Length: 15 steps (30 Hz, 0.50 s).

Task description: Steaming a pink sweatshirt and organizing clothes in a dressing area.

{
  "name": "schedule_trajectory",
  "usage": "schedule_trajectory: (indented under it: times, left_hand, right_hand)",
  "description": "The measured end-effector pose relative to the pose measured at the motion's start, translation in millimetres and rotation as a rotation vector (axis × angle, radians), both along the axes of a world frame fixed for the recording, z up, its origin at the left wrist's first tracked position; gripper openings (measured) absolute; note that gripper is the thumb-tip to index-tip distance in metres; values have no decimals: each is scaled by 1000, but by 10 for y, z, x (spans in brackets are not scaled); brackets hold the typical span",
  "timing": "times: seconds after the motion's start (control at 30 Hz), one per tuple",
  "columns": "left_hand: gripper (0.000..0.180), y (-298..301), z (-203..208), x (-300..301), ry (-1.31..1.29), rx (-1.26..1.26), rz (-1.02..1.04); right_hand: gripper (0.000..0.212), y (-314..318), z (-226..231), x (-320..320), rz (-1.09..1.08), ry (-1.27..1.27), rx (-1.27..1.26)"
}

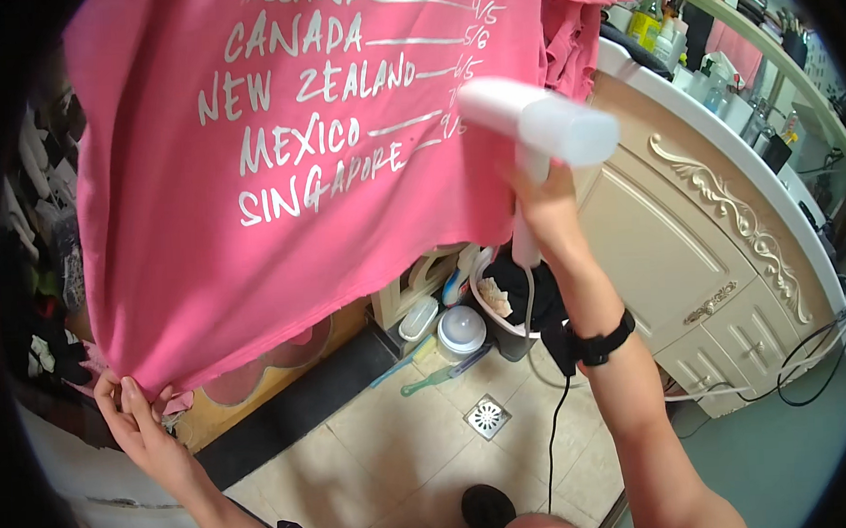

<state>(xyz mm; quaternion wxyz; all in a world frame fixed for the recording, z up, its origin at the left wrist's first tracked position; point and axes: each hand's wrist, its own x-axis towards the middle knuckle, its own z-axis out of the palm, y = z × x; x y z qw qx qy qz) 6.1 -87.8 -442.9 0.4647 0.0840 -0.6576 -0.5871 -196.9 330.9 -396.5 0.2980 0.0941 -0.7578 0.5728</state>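
A pink T-shirt (346,225) with white lettering hangs spread out in front of me. My left hand (139,416) pinches its lower left corner between thumb and fingers, pulling the hem out to the side. In my right hand (548,207) is a white handheld garment steamer (568,130), gripped by its upright handle. Its head points left at the shirt's right part and is blurred by motion; the rear end looks translucent. From the handle's foot a pale cord (528,302) runs down. A black strap (604,341) circles my right wrist.
To the right stands a cream cabinet (668,244) with carved trim, bottles (651,13) crowding its top. A bin (486,308) with dark cloth, a round white tub (462,330) and brushes (428,382) sit on the tiled floor near a drain (487,417). Loose cables (805,370) hang at right.
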Motion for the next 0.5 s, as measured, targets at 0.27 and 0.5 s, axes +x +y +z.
schedule_trajectory:
  times: [0.27,0.5]
  left_hand:
    - [26,98,8,-39,-35,-16,28]
    - [22,155,60,-54,-45,5,63]
  right_hand:
    - [21,174,-162,106,-12,-57,141]
    - [28,143,1031,-276,94,9,45]
